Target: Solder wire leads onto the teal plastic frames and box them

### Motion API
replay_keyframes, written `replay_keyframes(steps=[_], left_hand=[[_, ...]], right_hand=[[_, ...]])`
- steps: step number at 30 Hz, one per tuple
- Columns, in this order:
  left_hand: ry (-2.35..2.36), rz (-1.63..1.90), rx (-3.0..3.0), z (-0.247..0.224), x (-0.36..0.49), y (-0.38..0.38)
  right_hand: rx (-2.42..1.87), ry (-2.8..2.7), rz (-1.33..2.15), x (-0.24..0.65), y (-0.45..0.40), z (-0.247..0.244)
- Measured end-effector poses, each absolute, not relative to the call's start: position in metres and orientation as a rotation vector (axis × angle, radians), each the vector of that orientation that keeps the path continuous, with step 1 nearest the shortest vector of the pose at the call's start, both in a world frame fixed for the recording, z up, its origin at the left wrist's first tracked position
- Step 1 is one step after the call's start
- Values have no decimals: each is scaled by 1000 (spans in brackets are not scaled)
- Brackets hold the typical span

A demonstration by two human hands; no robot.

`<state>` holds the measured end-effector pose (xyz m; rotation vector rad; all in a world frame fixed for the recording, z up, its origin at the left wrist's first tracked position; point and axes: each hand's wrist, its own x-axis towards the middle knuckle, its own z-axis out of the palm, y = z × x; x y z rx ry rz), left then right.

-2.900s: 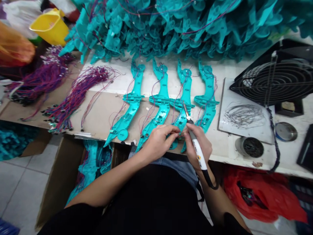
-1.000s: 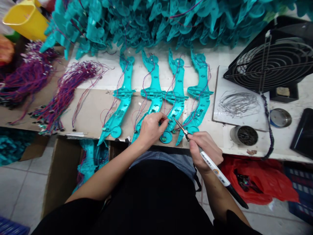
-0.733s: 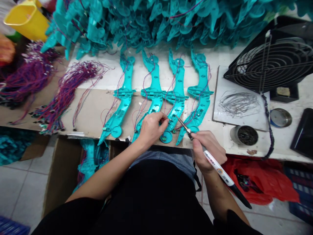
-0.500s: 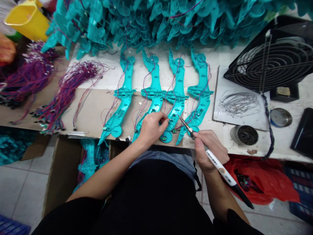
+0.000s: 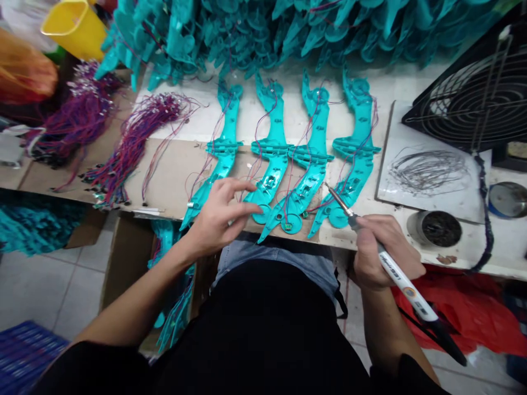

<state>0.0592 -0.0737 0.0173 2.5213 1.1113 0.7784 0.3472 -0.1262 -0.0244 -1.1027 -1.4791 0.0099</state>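
Several teal plastic shells with thin red and blue wires lie side by side on the table. My left hand (image 5: 224, 216) has its fingers apart, with nothing visible between them, over the lower ends of the leftmost shell (image 5: 228, 129) and the second shell (image 5: 276, 123). A white soldering iron (image 5: 393, 270) is in my right hand (image 5: 381, 249), its metal tip pointing up and left between the third shell (image 5: 318, 123) and the rightmost shell (image 5: 362, 123). A small green board (image 5: 289, 226) sits on the round end of the third shell.
Teal shells are heaped (image 5: 247, 33) along the back. Wire bundles (image 5: 148, 131) lie at left. On the right are a black fan (image 5: 465, 82), a white board with wire scraps (image 5: 428, 170) and a round tin (image 5: 440, 229). An open cardboard box (image 5: 123, 263) stands below the table edge.
My left hand has moved left off the third shell and its fingers have spread. The soldering iron is still in my right hand. The whole view has shifted, with the table items further right.
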Motion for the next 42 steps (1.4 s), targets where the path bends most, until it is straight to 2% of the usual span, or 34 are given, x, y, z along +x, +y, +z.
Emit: replay_keyframes(steps=[5, 8, 15, 18, 21, 25, 32, 42], left_hand=[[846, 539, 2877, -13, 23, -105], [684, 587, 2980, -26, 20, -110], [427, 634, 2800, -14, 55, -113], [604, 649, 2418, -2, 88, -114], [1008, 690, 1999, 12, 119, -97], [1331, 720, 1863, 20, 144, -58], [1374, 605, 2114, 4, 161, -30], [1366, 572, 1949, 3, 166, -30]], right_hand=[[-1080, -1475, 1, 343, -124, -23], [-1092, -1492, -4, 340, -125, -20], [-1085, -1481, 28, 340, -131, -14], [-1092, -1473, 34, 342, -132, -14], [-1097, -1465, 32, 344, -132, -14], [-1163, -1453, 82, 347, -130, -15], [-1259, -1509, 166, 346, -126, -18], [-1218, -1455, 273, 348, -122, -30]])
